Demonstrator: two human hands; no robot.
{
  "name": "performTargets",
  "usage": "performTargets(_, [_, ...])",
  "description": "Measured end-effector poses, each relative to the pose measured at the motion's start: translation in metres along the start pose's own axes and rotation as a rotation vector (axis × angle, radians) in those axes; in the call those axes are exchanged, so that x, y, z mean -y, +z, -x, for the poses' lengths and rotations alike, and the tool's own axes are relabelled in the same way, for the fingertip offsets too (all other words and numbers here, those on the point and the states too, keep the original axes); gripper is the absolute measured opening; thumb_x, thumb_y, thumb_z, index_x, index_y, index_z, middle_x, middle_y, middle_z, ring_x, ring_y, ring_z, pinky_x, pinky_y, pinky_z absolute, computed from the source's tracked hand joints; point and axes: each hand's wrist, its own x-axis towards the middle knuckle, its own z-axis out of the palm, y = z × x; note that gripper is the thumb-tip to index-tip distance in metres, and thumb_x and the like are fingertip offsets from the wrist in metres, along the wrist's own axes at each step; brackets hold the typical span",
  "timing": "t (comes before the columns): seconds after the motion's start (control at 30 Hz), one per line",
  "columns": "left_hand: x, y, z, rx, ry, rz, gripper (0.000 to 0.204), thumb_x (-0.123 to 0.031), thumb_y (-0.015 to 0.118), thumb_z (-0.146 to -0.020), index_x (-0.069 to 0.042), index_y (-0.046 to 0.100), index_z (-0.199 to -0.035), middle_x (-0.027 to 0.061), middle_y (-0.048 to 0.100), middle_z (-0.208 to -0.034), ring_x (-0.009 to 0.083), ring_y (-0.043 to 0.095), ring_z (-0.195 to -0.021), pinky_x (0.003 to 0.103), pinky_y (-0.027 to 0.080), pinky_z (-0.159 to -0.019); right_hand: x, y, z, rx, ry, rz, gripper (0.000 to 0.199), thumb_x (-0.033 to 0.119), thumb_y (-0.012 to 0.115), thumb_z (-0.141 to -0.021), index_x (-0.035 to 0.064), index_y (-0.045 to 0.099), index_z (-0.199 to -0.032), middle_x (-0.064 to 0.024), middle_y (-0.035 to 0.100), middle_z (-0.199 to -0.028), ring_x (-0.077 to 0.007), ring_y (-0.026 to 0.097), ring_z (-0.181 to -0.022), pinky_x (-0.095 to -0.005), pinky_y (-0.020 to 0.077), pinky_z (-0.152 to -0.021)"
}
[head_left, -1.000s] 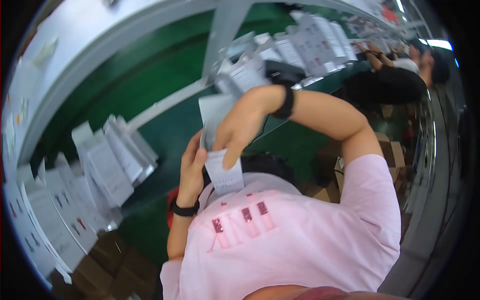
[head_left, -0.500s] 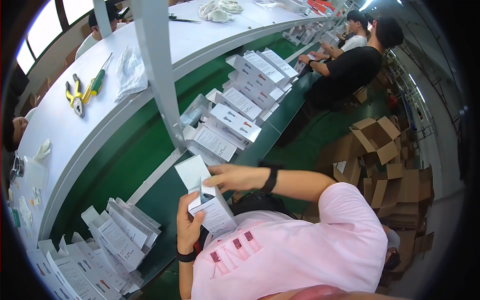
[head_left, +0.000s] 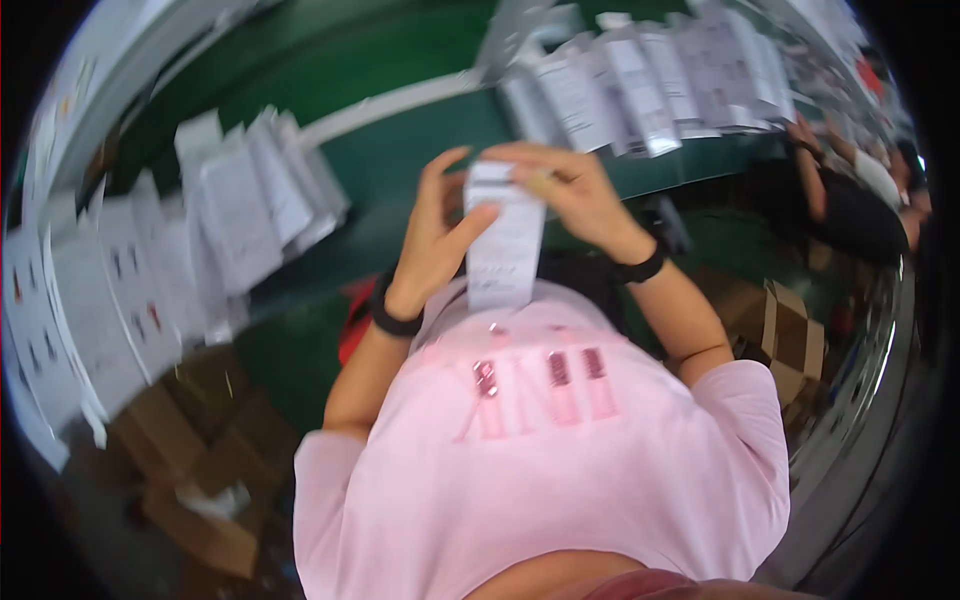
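Observation:
A slim white carton box [head_left: 505,250] with grey printing stands against the front of my pink shirt. Its lid looks folded over at the top, with a dark line just below the upper edge; blur hides the finer detail. My left hand [head_left: 430,240] grips the box's left side, thumb across the printed face. At the top right corner, my right hand [head_left: 580,200] closes on the same box, fingers over the upper edge. What the box contains cannot be seen.
Rows of white cartons stand on the green bench, one group [head_left: 240,200] at left and another [head_left: 640,90] at far right. Brown cardboard boxes [head_left: 200,450] lie on the floor at lower left, more [head_left: 785,335] at right. A co-worker's dark sleeve [head_left: 850,210] shows at right.
My view has swung round, so bench and cartons appear shifted. The box's lid flap, standing up before, now looks folded down. My right hand has moved onto the box's top.

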Motion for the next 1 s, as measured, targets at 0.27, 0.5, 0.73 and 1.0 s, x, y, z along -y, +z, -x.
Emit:
performTargets(0.27, [0.009, -0.007, 0.003, -0.020, 0.042, -0.073, 0.052, -0.023, 0.068, -0.089, -0.005, 0.046, -0.133, 0.0140, 0.058, -0.120, 0.0217, 0.059, -0.105, 0.033, 0.050, -0.086, -0.003, -0.003, 0.001, 0.262, -0.176, 0.300, 0.035, 0.015, 0.055, -0.094, 0.0041, 0.060, -0.127, -0.0140, 0.051, -0.139, -0.0303, 0.040, -0.134, -0.0421, 0.0304, -0.110])
performTargets(0.5, [0.012, 0.008, 0.002, 0.026, 0.003, -0.035, 0.053, -0.020, 0.067, -0.090, -0.005, 0.047, -0.136, 0.0121, 0.058, -0.122, 0.0201, 0.059, -0.106, 0.032, 0.050, -0.087, -0.006, -0.014, 0.018, 0.191, -0.198, 0.508, 0.058, 0.020, 0.072, -0.082, 0.0057, 0.053, -0.135, -0.0192, 0.037, -0.149, -0.0344, 0.034, -0.138, -0.0437, 0.0269, -0.113])
performTargets(0.73, [-0.013, 0.059, -0.021, 0.214, 0.181, -0.340, 0.063, -0.026, 0.072, -0.084, -0.004, 0.046, -0.138, 0.0205, 0.047, -0.139, 0.0361, 0.044, -0.130, 0.040, 0.034, -0.108, 0.015, -0.073, 0.066, -0.035, 0.273, 0.321, 0.077, 0.018, 0.081, -0.069, -0.0022, 0.047, -0.135, -0.0140, 0.057, -0.124, -0.0177, 0.053, -0.112, -0.0297, 0.0407, -0.099])
performTargets(1.0, [0.022, 0.052, -0.031, 0.042, -0.062, -0.559, 0.068, -0.033, 0.071, -0.085, -0.003, 0.044, -0.139, 0.0208, 0.049, -0.137, 0.0351, 0.045, -0.128, 0.041, 0.034, -0.108, -0.064, -0.268, 0.152, -0.826, 0.531, 0.608, 0.059, 0.025, 0.078, -0.072, -0.0049, 0.055, -0.118, -0.0114, 0.064, -0.101, -0.0181, 0.061, -0.088, -0.0308, 0.0486, -0.079])
